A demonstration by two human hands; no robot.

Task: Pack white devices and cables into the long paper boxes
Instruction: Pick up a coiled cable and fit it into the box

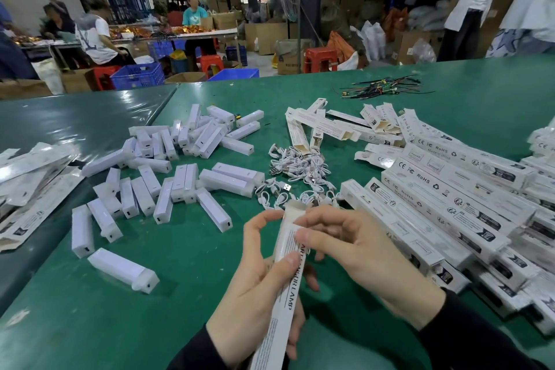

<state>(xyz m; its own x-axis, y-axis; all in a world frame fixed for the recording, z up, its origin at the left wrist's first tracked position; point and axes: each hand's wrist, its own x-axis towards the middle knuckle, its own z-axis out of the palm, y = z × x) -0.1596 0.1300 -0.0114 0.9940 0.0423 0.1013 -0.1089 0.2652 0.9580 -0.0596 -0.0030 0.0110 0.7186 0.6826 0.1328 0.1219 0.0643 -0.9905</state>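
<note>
Nearest my view was one long paper box (285,285), lettered "LAMP" along its side, held slanting up from the bottom edge toward the middle of the green desk (168,294). My left hand (258,288) had a closed grip round the box's middle, thumb across the printed face, forefinger arched up to the open far end. My right hand (354,252) pinched the upper part of the same box, fingertips on its top face just below the opening flap. Item two: loose white devices (180,177), short blocks with a small port at one end, scattered across the desk left of centre, some piled, some lying singly, one alone near my left forearm. Item three: a heap of coiled white cables (300,165), just beyond the box's open end, between the devices and the cartons. Item four: filled boxes (450,198) stacked in slanting rows on the right, CE and RoHS marks upward. Item five: open empty boxes (330,126) beyond the cables. Item six: flat box blanks (33,189) at far left. Item seven: a tangle of dark wires (384,88) at the desk's far side. Several people worked at another table behind.
</note>
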